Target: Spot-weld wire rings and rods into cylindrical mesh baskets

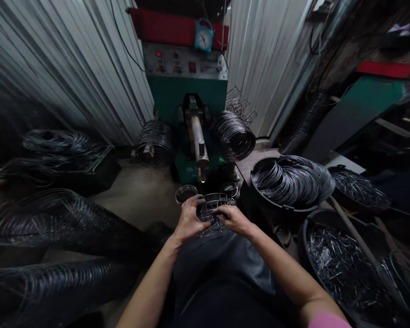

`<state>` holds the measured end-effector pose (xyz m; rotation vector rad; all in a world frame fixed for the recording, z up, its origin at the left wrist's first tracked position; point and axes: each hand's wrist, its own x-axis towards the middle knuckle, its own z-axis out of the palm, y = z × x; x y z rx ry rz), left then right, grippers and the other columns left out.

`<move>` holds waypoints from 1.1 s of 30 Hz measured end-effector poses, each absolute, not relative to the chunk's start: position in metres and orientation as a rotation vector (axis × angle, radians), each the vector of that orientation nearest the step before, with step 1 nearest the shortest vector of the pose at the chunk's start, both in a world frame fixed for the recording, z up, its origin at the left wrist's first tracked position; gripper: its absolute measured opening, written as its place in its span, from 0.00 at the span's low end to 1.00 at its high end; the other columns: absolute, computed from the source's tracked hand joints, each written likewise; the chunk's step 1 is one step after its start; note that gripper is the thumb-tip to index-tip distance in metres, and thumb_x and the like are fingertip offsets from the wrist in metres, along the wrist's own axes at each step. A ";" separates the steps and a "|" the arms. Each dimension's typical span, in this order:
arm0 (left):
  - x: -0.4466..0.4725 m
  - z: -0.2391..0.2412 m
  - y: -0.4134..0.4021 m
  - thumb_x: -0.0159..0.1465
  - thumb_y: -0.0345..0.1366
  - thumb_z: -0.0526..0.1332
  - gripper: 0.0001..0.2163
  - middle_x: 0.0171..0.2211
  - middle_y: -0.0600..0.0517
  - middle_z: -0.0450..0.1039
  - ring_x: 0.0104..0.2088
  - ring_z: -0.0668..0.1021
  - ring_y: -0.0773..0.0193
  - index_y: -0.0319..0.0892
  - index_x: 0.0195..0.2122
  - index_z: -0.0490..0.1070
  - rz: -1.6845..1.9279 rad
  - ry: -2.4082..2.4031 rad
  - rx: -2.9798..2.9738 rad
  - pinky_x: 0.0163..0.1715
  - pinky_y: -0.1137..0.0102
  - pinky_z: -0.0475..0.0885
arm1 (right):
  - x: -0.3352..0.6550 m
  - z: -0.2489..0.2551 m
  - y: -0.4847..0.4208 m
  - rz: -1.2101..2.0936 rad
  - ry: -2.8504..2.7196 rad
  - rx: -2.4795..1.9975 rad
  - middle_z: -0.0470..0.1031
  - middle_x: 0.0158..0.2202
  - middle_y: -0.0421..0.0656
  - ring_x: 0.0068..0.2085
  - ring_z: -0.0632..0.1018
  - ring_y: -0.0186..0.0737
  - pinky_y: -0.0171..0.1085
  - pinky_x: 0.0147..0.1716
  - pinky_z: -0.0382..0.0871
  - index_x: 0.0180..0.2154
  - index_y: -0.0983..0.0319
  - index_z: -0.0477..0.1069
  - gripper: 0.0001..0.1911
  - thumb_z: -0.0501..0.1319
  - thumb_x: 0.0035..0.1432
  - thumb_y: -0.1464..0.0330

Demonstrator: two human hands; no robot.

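Note:
Low in front of the machine, above my lap, is a round wire basket (210,199) made of thin metal rods. My left hand (188,219) grips its left side, fingers over the far rim and thumb on the near side. Closed at the right part of the same basket is my right hand (231,218), its fingertips pinched among the wires; whether they also hold a small loose piece is too dark to tell. Just beyond the basket, the tip of a welding machine's electrode arm (200,148) points down. A small round dish (186,194) stands left of the basket.
Wire ring bundles hang left (156,142) and right (233,135) of the green machine (205,93). At right are a tub of wire rings (294,184) and a tub of short metal rods (341,259). Stacked wire hoops (64,223) lie at left.

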<state>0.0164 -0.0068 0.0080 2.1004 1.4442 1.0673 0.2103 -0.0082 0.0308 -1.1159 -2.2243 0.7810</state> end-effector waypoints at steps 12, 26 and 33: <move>0.003 -0.002 0.011 0.40 0.34 0.70 0.29 0.54 0.43 0.64 0.55 0.67 0.47 0.42 0.45 0.65 1.051 1.451 1.991 0.54 0.51 0.62 | 0.203 0.026 0.016 0.652 -2.441 -1.085 0.77 0.37 0.43 0.37 0.78 0.37 0.32 0.37 0.69 0.41 0.59 0.74 0.12 0.62 0.53 0.73; -0.014 -0.008 0.048 0.40 0.30 0.68 0.30 0.53 0.44 0.64 0.56 0.66 0.51 0.43 0.47 0.64 1.078 1.374 1.949 0.56 0.54 0.61 | 0.188 0.014 0.049 0.588 -2.408 -0.987 0.77 0.36 0.44 0.36 0.78 0.37 0.31 0.35 0.70 0.39 0.61 0.75 0.11 0.62 0.53 0.75; -0.016 -0.003 0.064 0.41 0.34 0.70 0.28 0.53 0.45 0.64 0.56 0.66 0.51 0.43 0.45 0.66 1.107 1.361 1.949 0.56 0.54 0.61 | 0.183 0.021 0.065 0.568 -2.419 -1.092 0.78 0.37 0.43 0.38 0.78 0.37 0.32 0.38 0.69 0.39 0.60 0.75 0.11 0.63 0.52 0.75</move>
